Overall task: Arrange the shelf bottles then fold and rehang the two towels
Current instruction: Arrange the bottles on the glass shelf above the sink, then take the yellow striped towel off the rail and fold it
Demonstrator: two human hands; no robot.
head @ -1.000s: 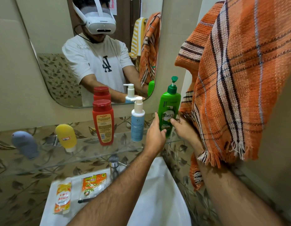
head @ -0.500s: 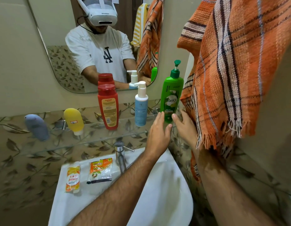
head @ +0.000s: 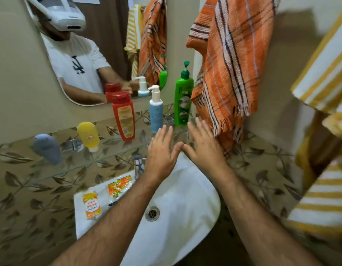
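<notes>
On the glass shelf (head: 74,166) stand a grey tube (head: 46,148), a yellow tube (head: 88,136), a red bottle (head: 123,116), a blue pump bottle (head: 156,114) and a green pump bottle (head: 182,98) at the right end. My left hand (head: 162,152) and my right hand (head: 203,145) hover over the sink in front of the shelf, fingers spread, holding nothing, thumbs nearly touching. An orange plaid towel (head: 231,60) hangs on the wall right of the green bottle. A yellow-and-white striped towel (head: 323,131) hangs at the far right.
A white sink (head: 185,208) lies below my arms, with a tap (head: 138,166) at its back and two sachets (head: 91,205) on its left rim. A mirror (head: 101,45) above the shelf reflects a person in a white shirt and the towels.
Both hands have let go of the green pump bottle and drawn back from the shelf toward the sink. The view has tilted down and right, showing the striped towel.
</notes>
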